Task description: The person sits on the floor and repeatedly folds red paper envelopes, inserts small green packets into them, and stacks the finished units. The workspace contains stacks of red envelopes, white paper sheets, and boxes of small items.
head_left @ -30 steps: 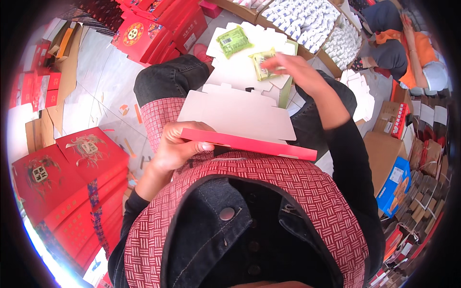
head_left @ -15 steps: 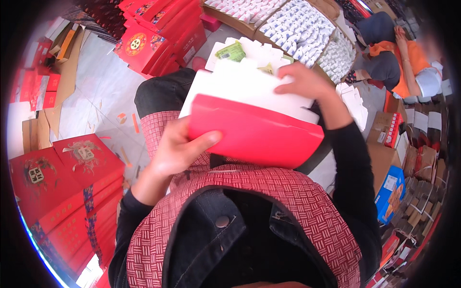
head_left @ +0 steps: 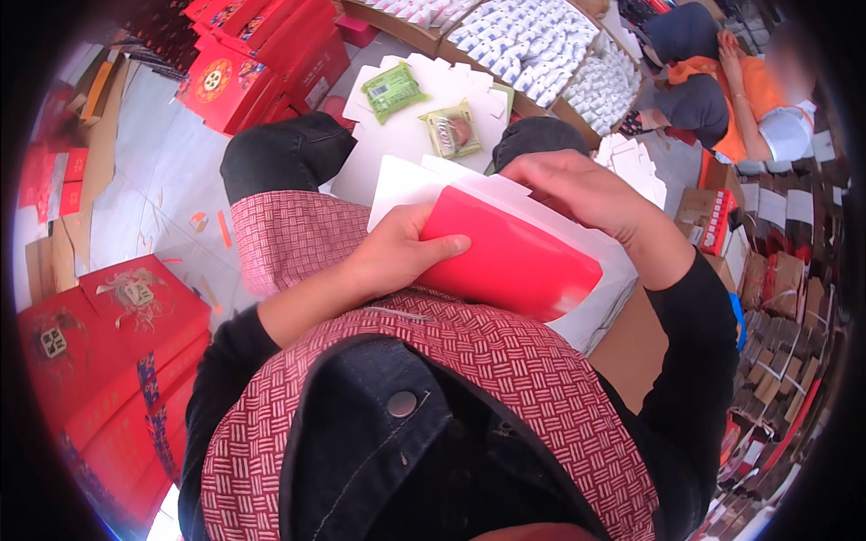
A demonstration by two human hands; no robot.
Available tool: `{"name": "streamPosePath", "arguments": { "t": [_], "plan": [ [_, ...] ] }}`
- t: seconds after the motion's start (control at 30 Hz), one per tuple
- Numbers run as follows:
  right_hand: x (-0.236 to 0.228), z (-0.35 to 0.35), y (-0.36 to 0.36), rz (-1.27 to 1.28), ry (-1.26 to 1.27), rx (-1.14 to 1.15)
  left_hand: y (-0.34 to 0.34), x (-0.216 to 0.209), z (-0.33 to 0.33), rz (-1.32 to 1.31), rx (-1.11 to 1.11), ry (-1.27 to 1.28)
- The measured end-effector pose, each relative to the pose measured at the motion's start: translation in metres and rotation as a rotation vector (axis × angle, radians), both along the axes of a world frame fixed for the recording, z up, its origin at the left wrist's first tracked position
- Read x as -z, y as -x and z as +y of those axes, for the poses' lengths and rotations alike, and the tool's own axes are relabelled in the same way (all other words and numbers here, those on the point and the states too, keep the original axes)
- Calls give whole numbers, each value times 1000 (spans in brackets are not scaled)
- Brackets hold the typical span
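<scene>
Over my lap is a folding carton (head_left: 514,252), glossy red outside and white inside, tilted with its red face up. My left hand (head_left: 401,252) is closed on its left end, thumb lying across the red face. At its far right edge, my right hand (head_left: 577,194) bends its fingers over a white flap; the fingertips are partly hidden. Just beyond the carton, white notched cardboard (head_left: 361,149) bears a green wrapped packet (head_left: 393,91) and a pale packet (head_left: 451,129) with a round brown item showing through.
Red gift boxes (head_left: 135,361) are stacked at left, more red boxes (head_left: 262,68) at the far left. Shallow cardboard trays (head_left: 532,45) of small white packets lie ahead. A person in orange (head_left: 717,99) sits at far right. Bundled flat cardboard (head_left: 785,361) lines the right side.
The carton has shifted right and turned, showing less of its white inside. Both packets beyond it are now uncovered. My right hand has moved nearer, along the carton's edge. The view has swung slightly right.
</scene>
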State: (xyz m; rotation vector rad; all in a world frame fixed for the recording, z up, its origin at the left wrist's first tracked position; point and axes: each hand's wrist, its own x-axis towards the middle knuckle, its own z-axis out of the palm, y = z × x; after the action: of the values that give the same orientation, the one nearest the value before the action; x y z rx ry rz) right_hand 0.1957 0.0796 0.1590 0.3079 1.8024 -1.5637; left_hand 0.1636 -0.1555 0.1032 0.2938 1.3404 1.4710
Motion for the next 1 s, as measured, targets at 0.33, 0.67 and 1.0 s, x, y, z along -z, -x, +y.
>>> {"name": "streamPosePath", "arguments": {
  "t": [0.33,0.67,1.0],
  "plan": [
    [20,-28,-5,527,-268,-311,3,6,-1,-28,-45,115],
    [25,-16,7,469,-200,-220,2,11,-2,-32,-97,5],
    [32,-24,5,464,-129,-236,3,14,-8,16,-99,-29]
  ]
}}
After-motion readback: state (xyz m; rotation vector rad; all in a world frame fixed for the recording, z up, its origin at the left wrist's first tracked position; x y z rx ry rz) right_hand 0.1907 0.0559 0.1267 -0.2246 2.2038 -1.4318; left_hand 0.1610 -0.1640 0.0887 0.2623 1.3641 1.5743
